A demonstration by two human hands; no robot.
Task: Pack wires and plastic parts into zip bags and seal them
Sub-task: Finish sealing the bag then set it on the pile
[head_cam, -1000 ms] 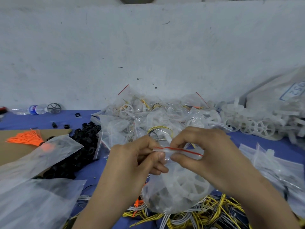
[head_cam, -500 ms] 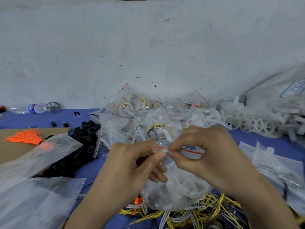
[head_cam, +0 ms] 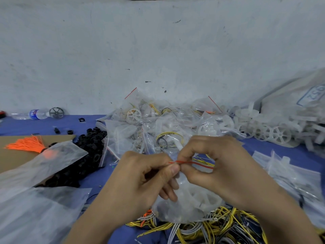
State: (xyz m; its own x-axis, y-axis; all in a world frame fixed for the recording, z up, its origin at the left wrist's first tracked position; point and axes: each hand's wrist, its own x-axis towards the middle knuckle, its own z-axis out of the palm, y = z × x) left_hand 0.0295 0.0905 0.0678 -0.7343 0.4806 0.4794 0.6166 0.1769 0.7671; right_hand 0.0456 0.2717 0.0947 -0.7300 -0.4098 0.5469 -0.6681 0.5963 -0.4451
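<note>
Held just above the wire pile (head_cam: 219,224) on the table (head_cam: 98,175), the zip bag (head_cam: 186,208) looks light, limp and slippery, its white plastic wheel (head_cam: 205,199) sagging low, so the left hand (head_cam: 140,175) and right hand (head_cam: 219,166) both pinch its stiffer red zip strip (head_cam: 193,163) between curled fingers (head_cam: 189,147).

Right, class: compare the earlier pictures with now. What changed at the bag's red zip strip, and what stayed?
The right hand has slid its pinch left along the red zip strip to meet the pinch of the left hand. Both hands still hold the zip bag above the wires; nothing was let go. The pile of packed bags behind is unchanged.
</note>
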